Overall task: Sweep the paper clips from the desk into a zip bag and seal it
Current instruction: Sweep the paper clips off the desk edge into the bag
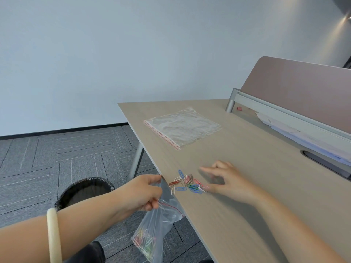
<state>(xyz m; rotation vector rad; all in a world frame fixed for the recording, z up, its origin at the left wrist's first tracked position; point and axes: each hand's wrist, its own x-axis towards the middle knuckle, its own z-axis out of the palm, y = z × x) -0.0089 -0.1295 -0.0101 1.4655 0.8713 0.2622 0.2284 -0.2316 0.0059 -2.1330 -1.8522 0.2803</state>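
Head view: left hand [141, 191] pinches the open bag [154, 230] at the desk [256, 186] edge, clips inside. Right hand [226, 180], fingers spread, empty, rests at 3 o'clock of loose clips [187, 184].

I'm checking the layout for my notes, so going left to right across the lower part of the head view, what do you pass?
Cream bangle on the wrist → black-lined waste bin on the floor → left hand holding the clear zip bag open at the desk edge → pile of coloured paper clips → right hand flat on the wooden desk.
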